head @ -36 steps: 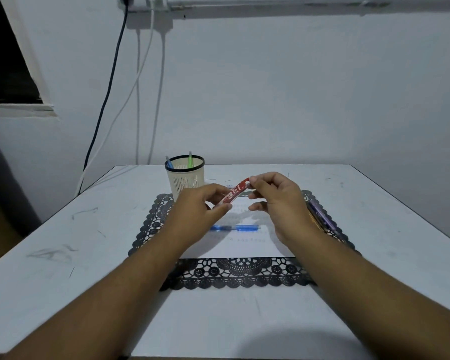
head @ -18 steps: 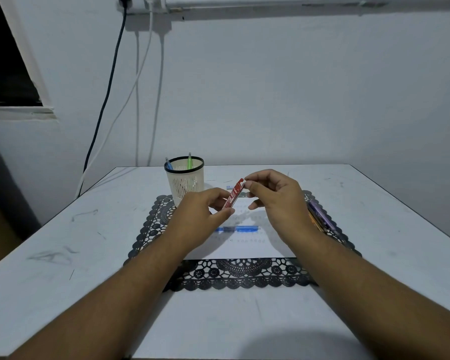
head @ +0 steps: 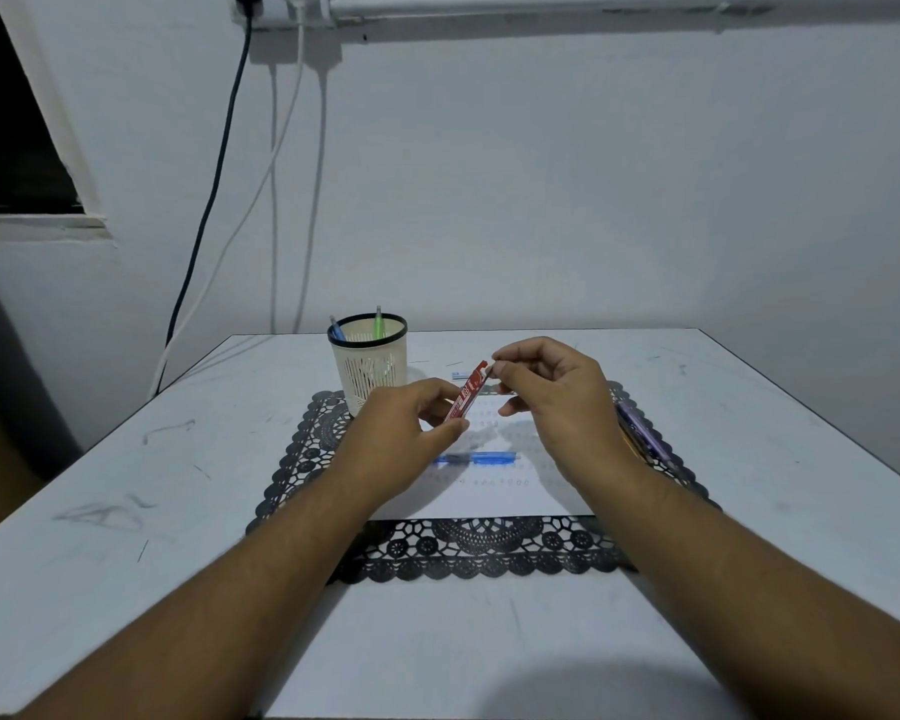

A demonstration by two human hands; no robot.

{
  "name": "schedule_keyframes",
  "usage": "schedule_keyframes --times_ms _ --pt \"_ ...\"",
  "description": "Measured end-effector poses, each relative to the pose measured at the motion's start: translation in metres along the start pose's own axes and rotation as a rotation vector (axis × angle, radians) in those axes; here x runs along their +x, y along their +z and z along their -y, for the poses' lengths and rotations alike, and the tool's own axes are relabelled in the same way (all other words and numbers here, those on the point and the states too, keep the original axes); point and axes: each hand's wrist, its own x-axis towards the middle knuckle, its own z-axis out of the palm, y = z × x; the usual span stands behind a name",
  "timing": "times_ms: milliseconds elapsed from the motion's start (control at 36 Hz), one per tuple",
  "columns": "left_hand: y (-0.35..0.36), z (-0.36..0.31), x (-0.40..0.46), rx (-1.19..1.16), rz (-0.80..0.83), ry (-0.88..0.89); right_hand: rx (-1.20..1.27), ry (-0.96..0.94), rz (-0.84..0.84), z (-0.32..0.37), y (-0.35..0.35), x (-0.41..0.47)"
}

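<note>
Pinching the lower end of a red case (head: 467,394), the left hand (head: 406,433) holds it tilted above the paper (head: 489,493), upper end toward 1 o'clock. The right hand (head: 557,402) nips that tip between thumb and forefinger. Opening the case seems to be the step in hand, and it calls next for a small, steady pull on the tip. A black mat (head: 302,459) on the table (head: 126,511) carries a cup (head: 367,366) at 11 o'clock, a blue pen (head: 476,458) at centre and purple pens (head: 640,433) at 3 o'clock. Cables (head: 219,200) hang down the wall.

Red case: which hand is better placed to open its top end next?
Probably the right hand: its fingers pinch the top end of the red case, while the left hand grips the lower end.
</note>
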Motion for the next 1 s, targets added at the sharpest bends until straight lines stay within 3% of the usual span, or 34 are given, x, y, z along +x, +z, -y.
schedule_keyframes --times_ms 583,1000 --pt "-0.0006 -0.0007 0.0011 -0.096 0.063 -0.029 -0.014 -0.050 -0.053 -0.0012 -0.0032 0.0028" --pt "-0.0004 -0.0033 -0.0012 -0.146 0.088 -0.065 0.083 0.066 -0.009 -0.0006 -0.0043 0.0072"
